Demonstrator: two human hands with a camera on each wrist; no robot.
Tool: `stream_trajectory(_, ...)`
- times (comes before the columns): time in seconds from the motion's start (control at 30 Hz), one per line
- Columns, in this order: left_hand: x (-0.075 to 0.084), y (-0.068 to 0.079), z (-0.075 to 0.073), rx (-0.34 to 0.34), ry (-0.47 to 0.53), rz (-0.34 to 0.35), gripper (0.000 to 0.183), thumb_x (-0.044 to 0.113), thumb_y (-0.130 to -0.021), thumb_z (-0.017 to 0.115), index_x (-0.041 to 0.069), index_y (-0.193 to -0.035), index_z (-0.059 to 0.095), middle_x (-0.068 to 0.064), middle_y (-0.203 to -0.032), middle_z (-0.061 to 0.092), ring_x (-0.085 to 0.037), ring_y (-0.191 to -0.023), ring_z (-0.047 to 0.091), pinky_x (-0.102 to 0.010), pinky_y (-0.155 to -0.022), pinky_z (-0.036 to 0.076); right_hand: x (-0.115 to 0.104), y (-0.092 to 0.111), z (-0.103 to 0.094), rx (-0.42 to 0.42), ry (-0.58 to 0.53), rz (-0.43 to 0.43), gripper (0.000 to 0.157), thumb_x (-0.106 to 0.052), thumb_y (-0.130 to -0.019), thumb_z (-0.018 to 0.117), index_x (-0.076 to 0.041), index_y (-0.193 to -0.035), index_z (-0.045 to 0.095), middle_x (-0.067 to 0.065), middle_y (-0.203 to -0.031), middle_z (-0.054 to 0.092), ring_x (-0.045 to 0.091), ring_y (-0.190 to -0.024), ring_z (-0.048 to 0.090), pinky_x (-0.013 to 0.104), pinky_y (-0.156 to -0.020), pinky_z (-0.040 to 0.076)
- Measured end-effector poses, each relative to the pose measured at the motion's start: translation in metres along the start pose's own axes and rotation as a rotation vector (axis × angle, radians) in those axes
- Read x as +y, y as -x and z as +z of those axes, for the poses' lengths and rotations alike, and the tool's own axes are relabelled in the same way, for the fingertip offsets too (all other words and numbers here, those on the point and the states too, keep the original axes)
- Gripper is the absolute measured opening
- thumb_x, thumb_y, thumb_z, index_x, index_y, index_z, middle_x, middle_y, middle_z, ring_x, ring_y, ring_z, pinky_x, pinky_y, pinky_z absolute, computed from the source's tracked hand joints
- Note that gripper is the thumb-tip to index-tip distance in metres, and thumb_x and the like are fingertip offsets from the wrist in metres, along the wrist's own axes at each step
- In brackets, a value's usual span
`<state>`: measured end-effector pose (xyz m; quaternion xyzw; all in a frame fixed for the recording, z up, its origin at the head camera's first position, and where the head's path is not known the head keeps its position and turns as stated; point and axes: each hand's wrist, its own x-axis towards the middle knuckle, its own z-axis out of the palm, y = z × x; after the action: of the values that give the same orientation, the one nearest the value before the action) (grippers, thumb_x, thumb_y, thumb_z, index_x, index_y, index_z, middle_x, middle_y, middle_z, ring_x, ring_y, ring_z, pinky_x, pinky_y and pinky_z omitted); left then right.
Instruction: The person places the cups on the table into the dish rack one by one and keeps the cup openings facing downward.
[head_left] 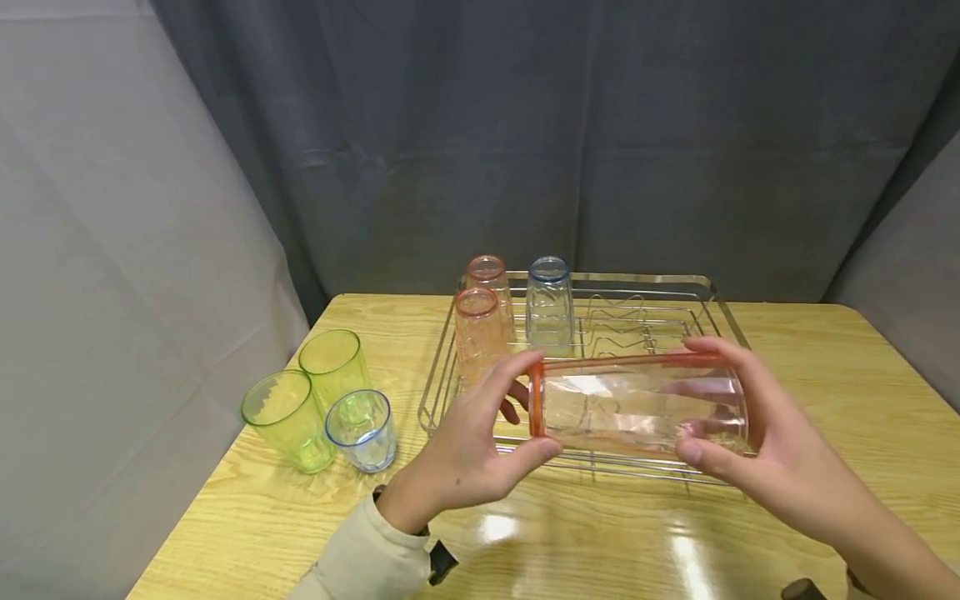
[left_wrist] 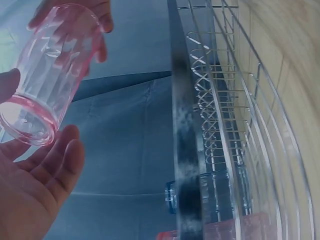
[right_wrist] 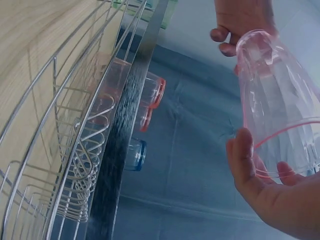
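A clear pink-orange drinking glass lies sideways in the air between both hands, over the front of a wire dish rack. The left hand grips its thick orange base end between thumb and fingers. At the wider rim end, the right hand holds the glass, thumb in front and fingers behind. In the left wrist view the glass tilts, its heavy base near the left palm. The right wrist view shows the rim of the glass within the right fingers.
Two pink glasses and a blue-based glass stand upside down at the rack's left. On the table, left of the rack, two green glasses and a short blue-rimmed glass stand upright. Grey curtains hang behind.
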<state>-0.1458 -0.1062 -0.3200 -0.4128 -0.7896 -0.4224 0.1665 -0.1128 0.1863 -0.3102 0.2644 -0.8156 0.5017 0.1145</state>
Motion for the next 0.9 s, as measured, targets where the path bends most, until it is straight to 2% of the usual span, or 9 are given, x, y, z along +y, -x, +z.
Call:
stream_trajectory(0.1, 0.002, -0.002, -0.002, 0.017, 0.017, 0.023, 0.076, 0.014, -0.082, 0.078, 0.008, -0.147, 0.038, -0.01, -0.127, 0.058, -0.012, -0.091, 0.062, -0.02, -0.076, 0.055, 0.003, 0.002, 0.001, -0.006, 0.013, 0.047, 0.091, 0.014, -0.079, 0.071, -0.015, -0.154, 0.028, -0.005, -0.143, 0.047, 0.005, -0.103, 0.068, 0.025, -0.073, 0.059)
stream_trajectory(0.17, 0.002, -0.001, -0.002, 0.031, 0.019, 0.027, 0.076, 0.013, -0.082, 0.078, 0.008, -0.147, 0.038, -0.009, -0.117, 0.059, -0.01, -0.084, 0.059, -0.019, -0.073, 0.054, 0.002, 0.002, 0.001, -0.014, 0.002, 0.056, 0.091, 0.014, -0.079, 0.071, -0.016, -0.154, 0.028, -0.006, -0.142, 0.046, 0.007, -0.098, 0.07, 0.027, -0.071, 0.06)
stream_trajectory(0.33, 0.001, 0.001, 0.001, 0.071, 0.02, 0.036, 0.078, 0.01, -0.081, 0.076, 0.004, -0.147, 0.035, -0.006, -0.091, 0.055, -0.01, -0.071, 0.053, -0.017, -0.066, 0.05, 0.001, 0.0, 0.004, -0.013, -0.017, 0.055, 0.09, 0.013, -0.08, 0.07, -0.016, -0.154, 0.028, -0.004, -0.142, 0.045, 0.006, -0.101, 0.069, 0.026, -0.074, 0.06)
stream_trajectory(0.53, 0.001, -0.001, 0.0, 0.118, 0.073, 0.048, 0.077, 0.006, -0.081, 0.074, 0.002, -0.146, 0.034, -0.006, -0.079, 0.054, -0.012, -0.071, 0.052, -0.02, -0.067, 0.051, 0.001, -0.004, 0.009, -0.038, -0.044, 0.08, 0.085, 0.009, -0.085, 0.068, -0.019, -0.154, 0.026, -0.005, -0.143, 0.048, 0.003, -0.11, 0.066, 0.024, -0.078, 0.059)
stream_trajectory(0.73, 0.002, -0.001, -0.001, 0.147, 0.061, 0.045, 0.078, 0.014, -0.08, 0.078, 0.003, -0.145, 0.036, -0.004, -0.077, 0.051, -0.011, -0.07, 0.048, -0.021, -0.066, 0.048, 0.001, -0.005, 0.014, -0.063, -0.068, 0.072, 0.081, 0.008, -0.087, 0.066, -0.018, -0.153, 0.027, -0.004, -0.144, 0.048, 0.0, -0.116, 0.062, 0.02, -0.083, 0.057)
stream_trajectory(0.9, 0.001, 0.0, -0.001, 0.125, 0.001, 0.028, 0.082, 0.021, -0.081, 0.079, 0.005, -0.148, 0.036, -0.003, -0.082, 0.052, -0.008, -0.069, 0.046, -0.02, -0.064, 0.044, 0.004, -0.005, 0.018, -0.066, -0.071, 0.054, 0.082, 0.008, -0.086, 0.067, -0.018, -0.153, 0.027, -0.005, -0.143, 0.05, 0.001, -0.117, 0.062, 0.018, -0.086, 0.055)
